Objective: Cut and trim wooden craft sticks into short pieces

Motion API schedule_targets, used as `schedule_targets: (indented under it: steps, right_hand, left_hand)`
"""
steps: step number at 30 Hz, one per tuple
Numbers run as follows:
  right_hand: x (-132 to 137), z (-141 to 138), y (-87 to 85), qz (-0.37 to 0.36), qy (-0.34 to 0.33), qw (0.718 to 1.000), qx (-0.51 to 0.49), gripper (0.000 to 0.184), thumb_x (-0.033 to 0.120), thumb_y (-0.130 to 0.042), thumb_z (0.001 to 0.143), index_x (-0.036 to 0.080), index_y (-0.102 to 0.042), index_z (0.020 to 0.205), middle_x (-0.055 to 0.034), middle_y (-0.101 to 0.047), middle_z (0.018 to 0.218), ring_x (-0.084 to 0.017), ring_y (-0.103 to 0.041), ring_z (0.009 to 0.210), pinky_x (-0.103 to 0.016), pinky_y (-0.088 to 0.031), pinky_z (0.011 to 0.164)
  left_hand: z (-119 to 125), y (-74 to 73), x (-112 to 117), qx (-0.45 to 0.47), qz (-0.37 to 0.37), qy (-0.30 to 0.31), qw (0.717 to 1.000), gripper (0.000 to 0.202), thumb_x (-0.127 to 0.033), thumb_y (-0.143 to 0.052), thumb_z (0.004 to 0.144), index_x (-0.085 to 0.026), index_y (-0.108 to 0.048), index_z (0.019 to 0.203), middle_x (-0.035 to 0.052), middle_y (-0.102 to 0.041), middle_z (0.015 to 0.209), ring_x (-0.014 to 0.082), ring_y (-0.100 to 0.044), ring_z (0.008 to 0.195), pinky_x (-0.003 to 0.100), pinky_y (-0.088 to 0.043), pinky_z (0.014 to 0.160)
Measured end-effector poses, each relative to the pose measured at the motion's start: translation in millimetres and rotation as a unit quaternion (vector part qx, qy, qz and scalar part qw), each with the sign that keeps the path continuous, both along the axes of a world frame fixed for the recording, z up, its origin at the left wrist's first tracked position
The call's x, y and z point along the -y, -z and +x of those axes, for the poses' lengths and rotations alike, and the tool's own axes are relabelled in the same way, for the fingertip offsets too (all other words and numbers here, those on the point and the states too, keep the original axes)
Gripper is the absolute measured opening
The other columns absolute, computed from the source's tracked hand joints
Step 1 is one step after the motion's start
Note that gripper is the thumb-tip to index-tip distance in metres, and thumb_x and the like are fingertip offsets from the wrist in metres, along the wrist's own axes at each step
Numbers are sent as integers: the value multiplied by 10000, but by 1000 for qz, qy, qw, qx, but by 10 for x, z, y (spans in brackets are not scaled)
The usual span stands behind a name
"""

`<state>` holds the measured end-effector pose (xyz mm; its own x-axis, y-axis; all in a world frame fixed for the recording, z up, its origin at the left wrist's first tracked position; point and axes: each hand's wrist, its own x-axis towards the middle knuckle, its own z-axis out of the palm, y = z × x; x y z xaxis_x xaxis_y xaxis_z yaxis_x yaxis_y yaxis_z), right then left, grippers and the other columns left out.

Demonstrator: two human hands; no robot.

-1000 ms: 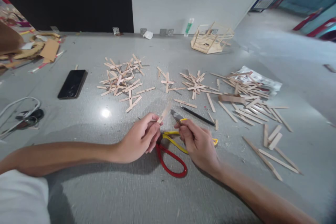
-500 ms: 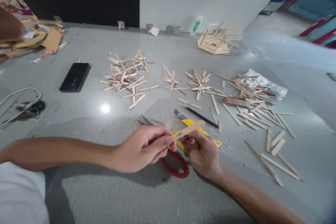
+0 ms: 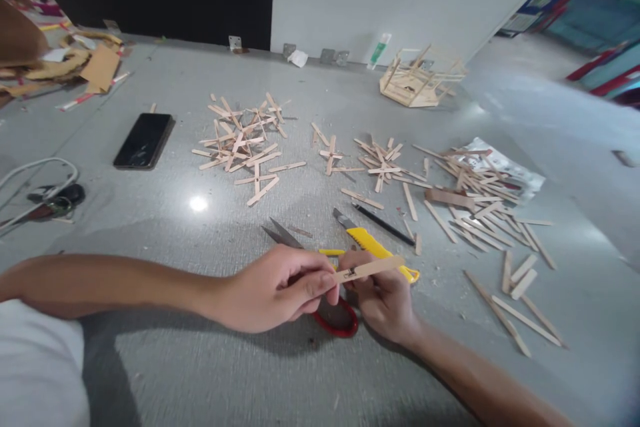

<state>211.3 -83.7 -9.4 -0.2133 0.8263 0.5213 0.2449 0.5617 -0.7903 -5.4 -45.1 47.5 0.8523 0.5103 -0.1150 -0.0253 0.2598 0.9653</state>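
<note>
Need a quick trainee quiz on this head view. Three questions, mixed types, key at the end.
1. What does the left hand hold?
A) scissors
B) a stick
C) nothing

2. True or false: the body of the cutter is blue.

3. Fill in: in the picture, the phone lies to the ____ of the cutter.

Key: 1: B. 2: false, it is yellow. 3: left.
</note>
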Motion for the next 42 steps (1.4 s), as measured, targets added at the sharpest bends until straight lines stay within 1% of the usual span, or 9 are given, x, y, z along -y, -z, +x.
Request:
schedule_targets:
  steps: [3,8,16,20,27,31,35,39,42]
  right_hand:
    - [-14,9,0,9,-20,1000,5,369,349,-434,1138,231,-603,832,12,-592,667,-133,-521,537,-252,-440,497]
    - [-28,44,11,-26,-50,998,10,356,420,-439,1134,239,-618,885,-2,-643,697,-142,-558,548,-269,-446,509]
    - [1,154,133,-136,-100,986,10,398,486,-401,1128,257,-567,847,15,-543,661,-167,-459,574,-320,-401,558]
    - [-8,145,124,-123,-99,987,14,420,493,-382,1133,253,-558,837,17,-548,663,-164,-464,576,-317,-390,559]
    - [-20,101,12,-93,-88,991,31,399,459,-390,1140,254,-580,855,18,-591,658,-153,-543,560,-291,-459,546]
    - [-12,31,-2,-62,-17,998,0,370,444,-460,1125,239,-596,850,10,-607,693,-127,-509,517,-250,-435,462]
    - [1,-39,-29,-106,135,983,-72,373,418,-501,1116,234,-556,796,58,-497,592,-99,-439,444,-206,-387,394]
    - [49,-22,-138,-112,241,958,-107,184,407,-583,1085,232,-626,1121,68,-614,602,-106,-523,381,-206,-431,357]
    - [110,67,-208,-12,294,954,-54,170,317,-643,1056,246,-648,1209,38,-721,642,-130,-579,378,-239,-456,359]
  left_hand:
    - [-5,-11,14,-13,21,1,1000,416,-517,-473,1097,-165,-564,895,-70,-451,620,64,-365,480,183,-274,451]
    - [-16,-15,39,-18,45,-11,999,455,-552,-467,1090,-166,-572,873,-65,-447,616,72,-376,492,178,-287,449]
    - [-19,-20,51,-16,96,-33,995,380,-424,-460,1105,-166,-568,848,-55,-463,608,71,-406,492,163,-307,454]
    - [-13,-26,56,-14,106,-46,993,375,-409,-461,1105,-166,-565,839,-56,-465,601,69,-405,484,160,-307,450]
    - [-13,-35,48,-15,82,-40,996,410,-478,-482,1097,-173,-562,836,-69,-424,579,73,-389,479,167,-290,440]
    - [-15,-61,31,-30,97,-61,993,387,-464,-487,1090,-172,-567,849,-60,-446,595,74,-376,491,173,-293,442]
    - [-11,-77,21,-55,106,-94,988,353,-426,-477,1087,-166,-576,869,-59,-455,607,75,-362,502,181,-280,447]
    - [-2,-81,-9,-78,138,-114,981,364,-412,-472,1082,-154,-590,853,-55,-467,610,74,-368,508,191,-275,458]
    - [8,-50,-76,-103,183,-122,970,376,-376,-453,1082,-163,-577,798,-56,-450,595,77,-373,515,197,-284,483]
